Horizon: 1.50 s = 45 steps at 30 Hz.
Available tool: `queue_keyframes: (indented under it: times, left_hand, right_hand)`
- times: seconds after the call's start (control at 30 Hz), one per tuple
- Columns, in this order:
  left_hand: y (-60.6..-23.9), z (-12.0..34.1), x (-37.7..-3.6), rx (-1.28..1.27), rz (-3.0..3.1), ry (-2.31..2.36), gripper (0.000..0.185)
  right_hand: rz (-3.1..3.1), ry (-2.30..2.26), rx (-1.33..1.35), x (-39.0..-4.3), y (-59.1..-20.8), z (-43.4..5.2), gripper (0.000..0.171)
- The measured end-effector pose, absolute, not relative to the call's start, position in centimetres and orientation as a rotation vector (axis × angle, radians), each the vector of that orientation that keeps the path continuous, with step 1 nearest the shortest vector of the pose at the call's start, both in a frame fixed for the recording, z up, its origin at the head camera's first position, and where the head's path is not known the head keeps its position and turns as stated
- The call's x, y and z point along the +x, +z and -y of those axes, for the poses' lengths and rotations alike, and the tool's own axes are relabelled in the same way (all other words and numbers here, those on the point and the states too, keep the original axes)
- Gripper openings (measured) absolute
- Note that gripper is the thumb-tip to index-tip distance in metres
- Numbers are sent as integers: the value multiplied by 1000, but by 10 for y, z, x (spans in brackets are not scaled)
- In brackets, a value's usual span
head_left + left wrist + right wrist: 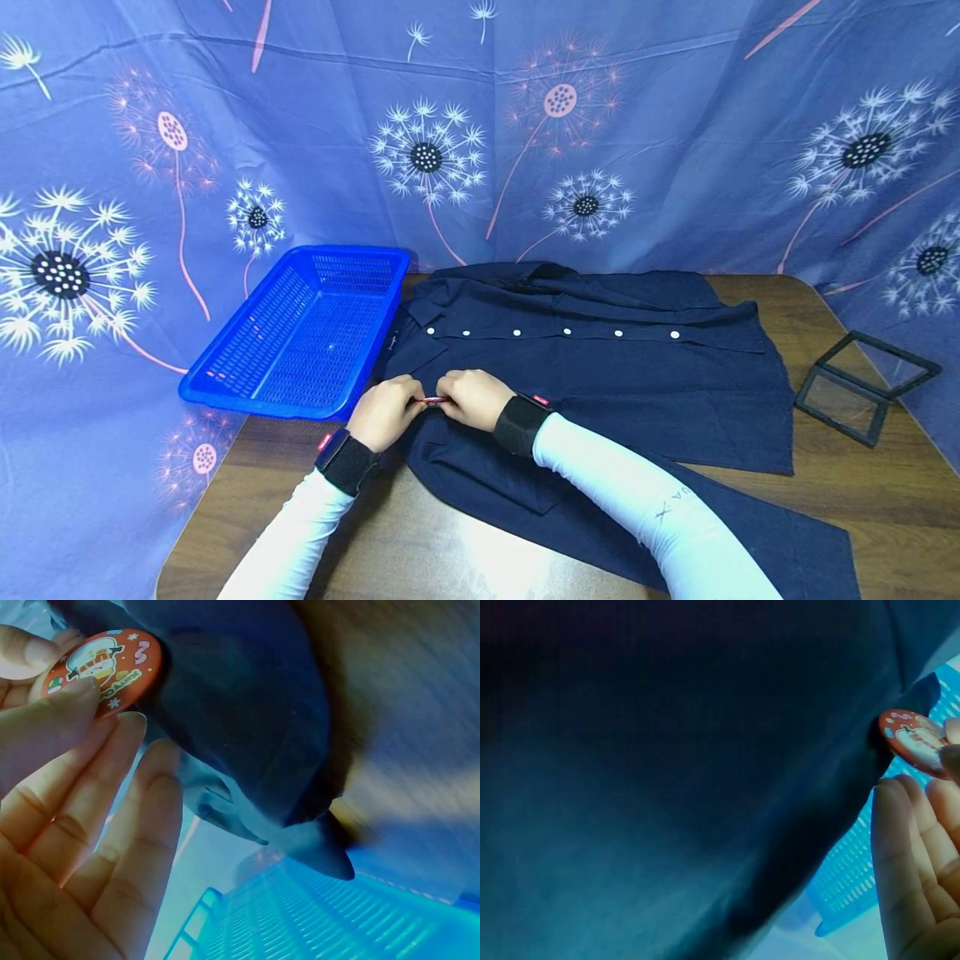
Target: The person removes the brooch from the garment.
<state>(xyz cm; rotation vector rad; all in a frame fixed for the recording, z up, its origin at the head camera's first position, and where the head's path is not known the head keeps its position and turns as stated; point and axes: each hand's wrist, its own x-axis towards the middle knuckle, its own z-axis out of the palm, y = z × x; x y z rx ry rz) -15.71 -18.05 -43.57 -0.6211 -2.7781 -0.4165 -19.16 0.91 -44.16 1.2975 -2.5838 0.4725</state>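
Fingers (pixel 67 712) of the left hand (pixel 386 412) and right hand (pixel 472 398) pinch a round red badge (pixel 101 664) between them, at the near left part of the dark shirt (pixel 637 367). The badge's face tilts toward the left hand. The shirt lies flat, long axis left-right, collar left. Farther left sits a blue basket (pixel 247 367).

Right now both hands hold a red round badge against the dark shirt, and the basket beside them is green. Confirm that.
Not quite: the basket is blue, as the head view shows. The rest stands: the left hand and right hand hold the red round badge against the dark shirt.
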Motion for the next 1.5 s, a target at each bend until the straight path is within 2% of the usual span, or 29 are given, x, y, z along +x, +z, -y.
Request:
queue_keyframes:
  times: [0.47,0.67,0.8,1.5]
  left_hand:
    - [-438,181,-160,-632,2767,-464,13]
    - [-439,180,-161,-626,2877,-486,46]
    - [-440,179,-160,-689,2965,-481,59]
    - [-452,184,-169,-670,3157,-483,74]
  right_hand:
    - [2650,634,1234,-191,-440,-7,5]
    - [2723,763,1193,-195,-441,-8,2]
    - [2769,806,1142,-198,-445,-7,3]
    - [2870,1045,1062,-200,-448,-5,6]
